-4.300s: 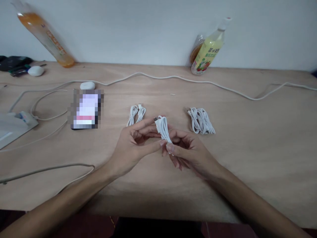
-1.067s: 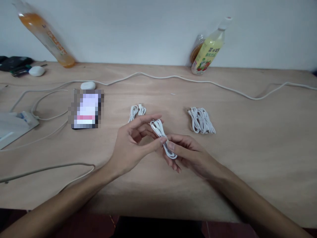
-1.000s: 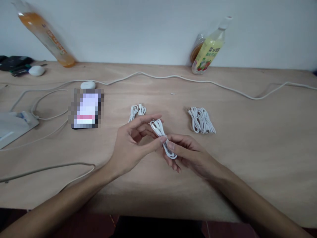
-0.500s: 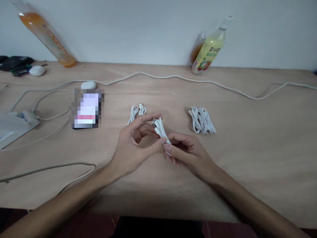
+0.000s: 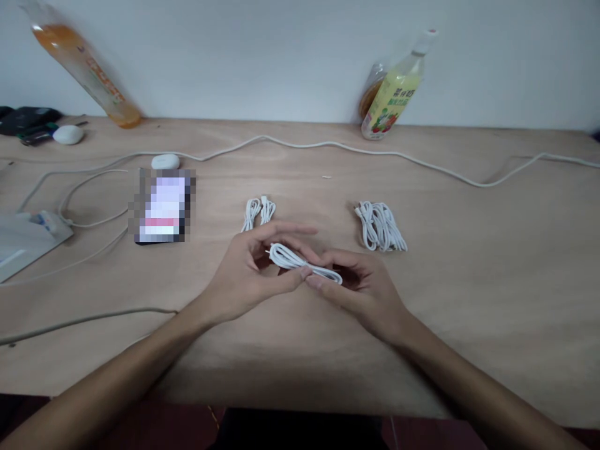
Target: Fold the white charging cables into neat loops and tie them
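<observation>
A white charging cable [image 5: 288,257], wound into a flat bundle and cinched at its middle, is held above the table between my two hands. My left hand [image 5: 250,269] pinches it near the middle, the thumb in front and the fingers curving behind. At the bundle's right end my right hand [image 5: 363,287] has its thumb and fingers closed on it. The connectors of this cable are hidden. Just beyond my left hand lie bundled white cables [image 5: 259,212], partly covered by the fingers. A larger group of white cable bundles [image 5: 380,226] rests beyond my right hand.
A phone [image 5: 164,207] with a blurred screen and a white earbud case [image 5: 165,162] lie left. Along the back runs a long white cord [image 5: 328,144]. An orange drink bottle [image 5: 89,69] and a yellow drink bottle [image 5: 396,94] stand by the wall.
The held cable has turned from steeply slanted to nearly level, and its looped side now shows while the connectors are out of sight. My left fingers have shifted around it.
</observation>
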